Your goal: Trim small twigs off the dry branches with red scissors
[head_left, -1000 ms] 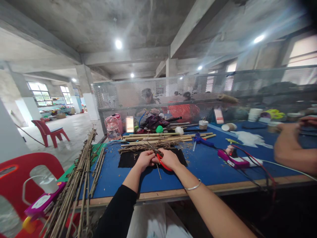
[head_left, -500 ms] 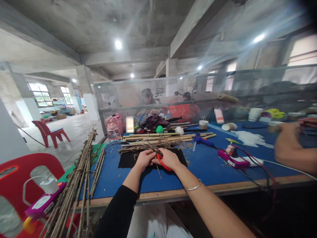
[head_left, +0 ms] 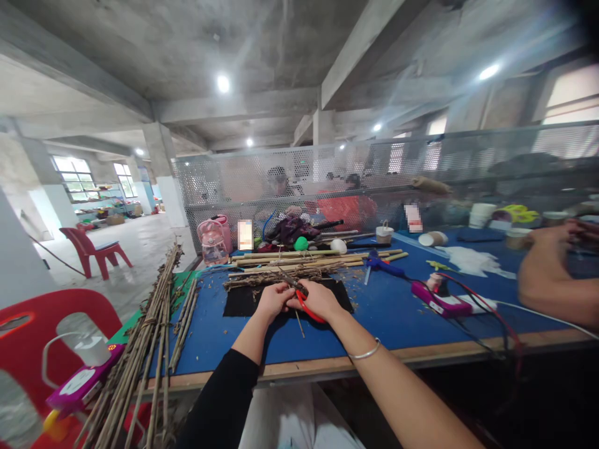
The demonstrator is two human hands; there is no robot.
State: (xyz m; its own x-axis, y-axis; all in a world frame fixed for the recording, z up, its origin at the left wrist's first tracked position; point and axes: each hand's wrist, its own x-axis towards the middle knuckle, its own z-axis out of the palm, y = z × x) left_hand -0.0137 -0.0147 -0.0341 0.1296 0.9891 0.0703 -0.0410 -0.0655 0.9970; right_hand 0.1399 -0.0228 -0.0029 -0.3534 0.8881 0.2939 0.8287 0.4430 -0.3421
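Note:
My right hand (head_left: 319, 300) is closed around red-handled scissors (head_left: 306, 307), whose dark blades point up and left over a row of twigs. Close beside it, my left hand (head_left: 274, 299) has its fingers pinched together; a thin twig (head_left: 299, 324) sticks out below the two hands. Most of that twig is hidden by the fingers. Both hands are over a black mat (head_left: 239, 302) on the blue table. Just beyond them lies a heap of rough dry twigs (head_left: 253, 280), with smoother tan sticks (head_left: 266, 269) behind.
A tall bundle of twigs (head_left: 152, 318) leans at the table's left. A blue glue gun (head_left: 386, 267) and a purple power strip (head_left: 440, 304) with cables lie right of my hands. A co-worker's arm (head_left: 552, 274) rests farther right. Bottle (head_left: 214, 244) and perforated screen (head_left: 224, 181) stand behind.
My hands, the scissors and the twig stay almost in the same place. At the far right, the co-worker's hand has shifted slightly.

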